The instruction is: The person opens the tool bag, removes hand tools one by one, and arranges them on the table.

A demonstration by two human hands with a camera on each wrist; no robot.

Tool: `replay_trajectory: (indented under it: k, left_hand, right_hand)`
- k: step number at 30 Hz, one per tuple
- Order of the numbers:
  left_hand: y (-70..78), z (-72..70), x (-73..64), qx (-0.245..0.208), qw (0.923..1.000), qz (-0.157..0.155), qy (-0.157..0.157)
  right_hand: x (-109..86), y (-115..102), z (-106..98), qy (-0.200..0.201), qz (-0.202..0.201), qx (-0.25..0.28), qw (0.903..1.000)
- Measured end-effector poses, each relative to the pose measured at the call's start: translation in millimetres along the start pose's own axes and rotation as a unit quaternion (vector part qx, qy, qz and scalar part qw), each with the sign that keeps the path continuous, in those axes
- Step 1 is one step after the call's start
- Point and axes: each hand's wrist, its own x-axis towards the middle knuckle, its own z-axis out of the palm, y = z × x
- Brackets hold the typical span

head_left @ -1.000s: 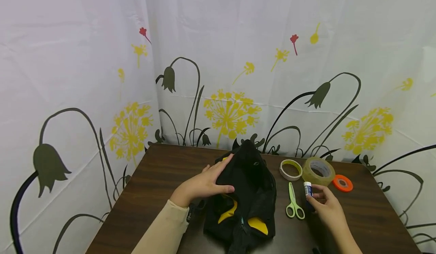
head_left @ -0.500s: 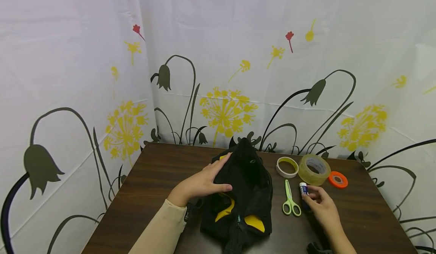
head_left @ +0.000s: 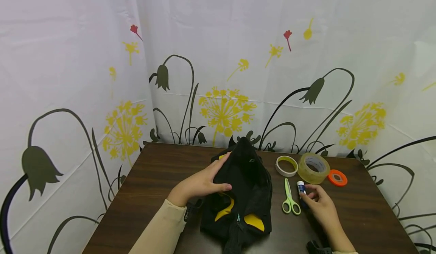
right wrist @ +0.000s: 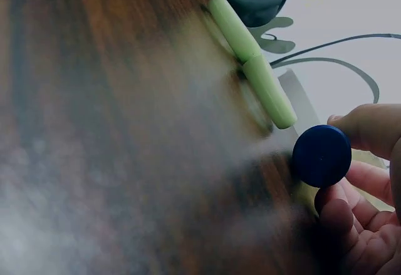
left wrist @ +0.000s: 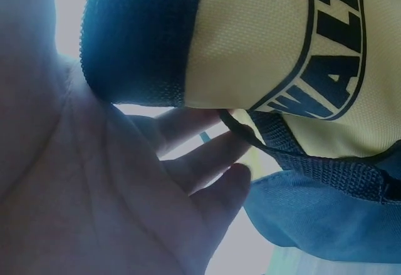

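A black tool bag [head_left: 245, 197] with yellow patches stands upright mid-table, its dark mouth gaping. My left hand [head_left: 201, 184] holds its left side, thumb over the front and fingers spread along the edge. Seen from the left wrist, the fingertips [left wrist: 235, 178] meet a black strap [left wrist: 313, 165] beside a yellow panel lettered "WALT" [left wrist: 332, 62]. To the right, my right hand [head_left: 320, 204] pinches a glue stick [head_left: 301, 189] with a white cap and blue label; its blue round end [right wrist: 322, 156] faces the right wrist camera. Green-handled scissors [head_left: 290, 201] lie between bag and glue stick.
Behind the right hand are a white and yellow tape roll [head_left: 286, 166], a wide clear tape roll [head_left: 313, 169] and a small orange roll [head_left: 337, 178]. The brown wooden table [head_left: 163, 163] ends at a flower-printed curtain [head_left: 221, 57]. Something black [head_left: 316, 247] is near the right wrist.
The head view has shifted slightly. My right hand has brought the glue stick a little left, closer to the scissors. The left hand keeps its place on the bag.
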Motion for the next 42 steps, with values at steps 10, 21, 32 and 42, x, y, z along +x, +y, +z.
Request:
replay_trajectory:
  k: [10,21,32,42]
  left_hand:
    - [0.5,-0.2,-0.4,-0.009,1.0000,-0.001,0.003]
    - [0.2,0.6,0.0,-0.005,1.0000,0.002,0.002]
    - [1.4,-0.3,0.9,-0.011,0.9997,0.019,0.004]
    - [-0.3,0.5,0.2,-0.006,0.9999,0.007,0.004]
  right_hand:
    - [0.6,1.0,1.2,0.011,-0.013,0.007,0.9998]
    - [-0.4,1.3,1.0,0.031,0.025,0.067,0.9969]
    - [-5.6,-3.0,-0.7,0.062,0.045,0.143,0.9868]
    - [-9.0,-11.4,-5.6,0.091,0.048,0.185,0.9775]
